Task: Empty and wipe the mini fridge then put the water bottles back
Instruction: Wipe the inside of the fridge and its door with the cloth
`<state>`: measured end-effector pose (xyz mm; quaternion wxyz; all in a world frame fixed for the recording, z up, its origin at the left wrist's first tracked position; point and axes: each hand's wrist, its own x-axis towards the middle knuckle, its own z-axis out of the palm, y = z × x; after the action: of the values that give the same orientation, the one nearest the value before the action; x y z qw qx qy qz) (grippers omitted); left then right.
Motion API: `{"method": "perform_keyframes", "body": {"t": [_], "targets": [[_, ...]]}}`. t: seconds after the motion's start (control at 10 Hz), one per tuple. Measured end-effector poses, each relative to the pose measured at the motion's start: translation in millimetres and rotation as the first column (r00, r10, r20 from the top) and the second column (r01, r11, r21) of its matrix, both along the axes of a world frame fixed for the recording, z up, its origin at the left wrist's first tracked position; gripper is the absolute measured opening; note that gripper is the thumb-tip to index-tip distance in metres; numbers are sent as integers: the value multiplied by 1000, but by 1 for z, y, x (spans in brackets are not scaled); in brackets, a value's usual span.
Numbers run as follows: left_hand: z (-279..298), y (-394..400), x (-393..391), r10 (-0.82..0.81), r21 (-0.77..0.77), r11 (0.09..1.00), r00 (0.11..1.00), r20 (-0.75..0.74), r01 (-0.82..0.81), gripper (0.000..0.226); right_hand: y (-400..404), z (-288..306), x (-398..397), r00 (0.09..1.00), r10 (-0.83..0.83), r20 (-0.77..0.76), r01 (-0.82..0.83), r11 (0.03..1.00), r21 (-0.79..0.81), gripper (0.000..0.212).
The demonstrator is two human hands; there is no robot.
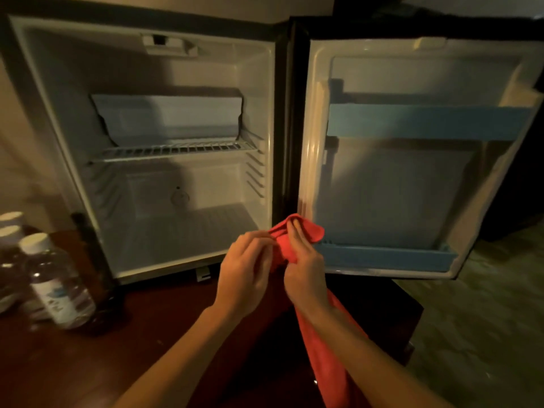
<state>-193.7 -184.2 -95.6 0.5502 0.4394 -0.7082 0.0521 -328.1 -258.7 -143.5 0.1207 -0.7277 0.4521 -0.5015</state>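
Now I'm bunching the cloth [297, 237] in both hands, left [245, 270] and right [304, 275] gripping it, readying a pad for the emptied fridge [56, 119].

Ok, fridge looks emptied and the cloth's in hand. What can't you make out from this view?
- Water bottles: head view, left edge cuts the group off; count unclear, labels blurred.
- Red cloth: its lower end leaves the bottom edge, behind the right hand.
- Left hand covers part of the cloth.

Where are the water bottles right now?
In the head view the water bottles stand grouped at the far left on the dark wooden surface, outside the open mini fridge and left of its lower corner.
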Motion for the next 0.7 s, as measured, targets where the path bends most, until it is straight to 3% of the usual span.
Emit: {"method": "perform_keyframes", "body": {"t": [0.1,0.3,0.4,0.5,0.7], "targets": [[-4,1,22,44,28,999,999,-29,-43,20,36,86,16,997,-15,79,24,993,-117,79],[-11,6,61,161,205,963,983,93,-177,15,4,144,40,989,-143,26,139,873,-468,67],[-17,10,79,167,266,943,976,141,-200,9,-2,128,45,971,-238,-30,190,838,-512,69],[-21,16,93,157,296,932,970,184,-207,13,0,97,46,957,-287,-48,234,857,-458,71],[-27,24,106,165,326,918,966,201,-225,11,12,33,42,900,-350,-261,256,907,-335,75]]}}
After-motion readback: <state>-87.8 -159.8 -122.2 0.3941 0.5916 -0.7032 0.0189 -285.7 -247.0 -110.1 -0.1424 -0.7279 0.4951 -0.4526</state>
